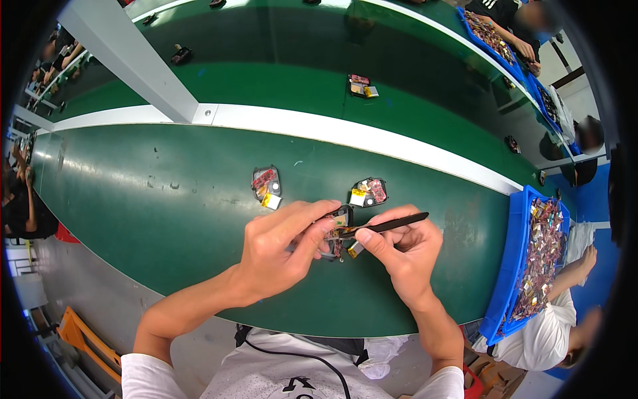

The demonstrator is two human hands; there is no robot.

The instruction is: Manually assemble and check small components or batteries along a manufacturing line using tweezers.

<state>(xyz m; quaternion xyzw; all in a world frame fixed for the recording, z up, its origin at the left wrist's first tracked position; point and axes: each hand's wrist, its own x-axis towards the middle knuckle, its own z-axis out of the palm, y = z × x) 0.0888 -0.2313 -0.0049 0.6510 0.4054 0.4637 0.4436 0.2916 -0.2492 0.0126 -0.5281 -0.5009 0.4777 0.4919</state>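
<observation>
My left hand [276, 246] pinches a small black plastic housing [343, 215] with electronic parts inside, in front of me over the green table. Between the thumb and fingers of my right hand [409, 256] is a pair of black tweezers [404, 221], its tips at the housing's inner parts. A small silver-and-yellow battery [355, 249] shows just below the tweezers; whether it is joined to the housing I cannot tell. Farther back lie two more open housings, one at left [266, 179] and one at right [376, 190], each with a red circuit board and a battery.
A blue bin [516, 233] heaped with small circuit boards stands at the table's right end. Beyond a white metal rail [279, 122] with a post [133, 56], another housing [359, 86] lies on a green surface. Other people sit at the right and far left.
</observation>
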